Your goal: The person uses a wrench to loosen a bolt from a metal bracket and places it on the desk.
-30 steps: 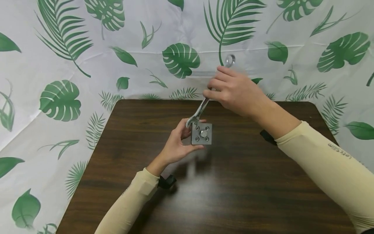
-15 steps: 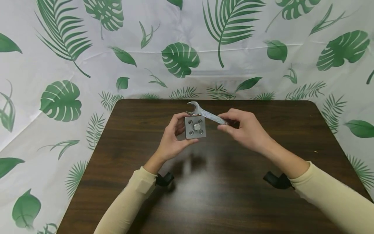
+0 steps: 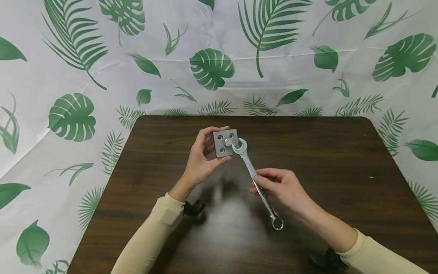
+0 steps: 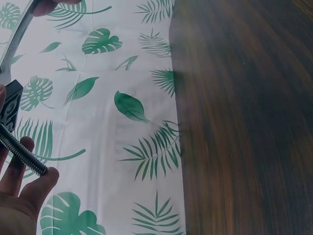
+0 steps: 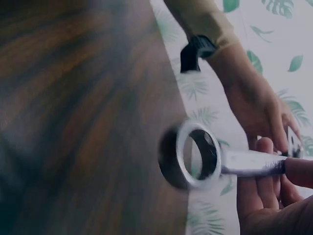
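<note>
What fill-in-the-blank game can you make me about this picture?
1. The left hand holds a metal plate with four equal-looking sides, shaped like a ____.
2. The right hand holds the wrench, whose end nearer the plate is ____, not a closed ring.
3. The leaves on the backdrop are coloured ____.

Missing words: square; open; green.

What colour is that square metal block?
The square metal block is grey, clearest in the head view.

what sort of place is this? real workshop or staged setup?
Likely a staged recording spot rather than a working shop: a white leaf-print sheet hangs behind a dark wood-grain table, and there are black wrist-worn cameras.
</note>
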Tool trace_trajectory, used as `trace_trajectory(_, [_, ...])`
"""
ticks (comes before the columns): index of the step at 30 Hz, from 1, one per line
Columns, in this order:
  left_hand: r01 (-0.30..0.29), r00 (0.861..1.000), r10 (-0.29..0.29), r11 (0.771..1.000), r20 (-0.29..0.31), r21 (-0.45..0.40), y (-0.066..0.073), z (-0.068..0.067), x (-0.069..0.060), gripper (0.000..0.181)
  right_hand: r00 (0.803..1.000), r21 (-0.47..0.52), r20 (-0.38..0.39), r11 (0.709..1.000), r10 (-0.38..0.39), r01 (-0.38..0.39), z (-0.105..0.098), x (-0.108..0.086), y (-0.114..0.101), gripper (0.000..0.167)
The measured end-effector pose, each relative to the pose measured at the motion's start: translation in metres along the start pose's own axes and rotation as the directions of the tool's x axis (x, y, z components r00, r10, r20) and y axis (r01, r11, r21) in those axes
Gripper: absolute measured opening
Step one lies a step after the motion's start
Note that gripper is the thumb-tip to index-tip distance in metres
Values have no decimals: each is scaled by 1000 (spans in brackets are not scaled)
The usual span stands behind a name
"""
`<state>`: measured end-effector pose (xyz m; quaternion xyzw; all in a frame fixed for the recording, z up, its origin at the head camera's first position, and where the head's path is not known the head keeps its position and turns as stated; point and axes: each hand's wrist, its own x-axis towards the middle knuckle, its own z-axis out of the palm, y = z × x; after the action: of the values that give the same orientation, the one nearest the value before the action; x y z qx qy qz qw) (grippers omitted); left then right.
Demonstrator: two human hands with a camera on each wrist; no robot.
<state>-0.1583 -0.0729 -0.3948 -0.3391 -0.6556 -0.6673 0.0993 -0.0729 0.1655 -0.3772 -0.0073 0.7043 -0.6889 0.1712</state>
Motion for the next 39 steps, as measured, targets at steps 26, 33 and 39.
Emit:
trace_trajectory(26, [-2, 1000, 2, 1000, -10, -5, 13, 4, 2, 72, 996, 111, 90, 994, 8, -18, 17, 12, 18, 37])
trace_trajectory(33, [8, 1000, -8, 1000, 2, -9, 14, 4, 1, 70, 1000, 71, 22, 997, -16, 14, 12, 14, 21, 35])
trace_trajectory(39, [3, 1000, -3, 1000, 26, -19, 4, 4, -2, 74, 994, 6, -27, 994, -107, 107, 3, 17, 22, 29])
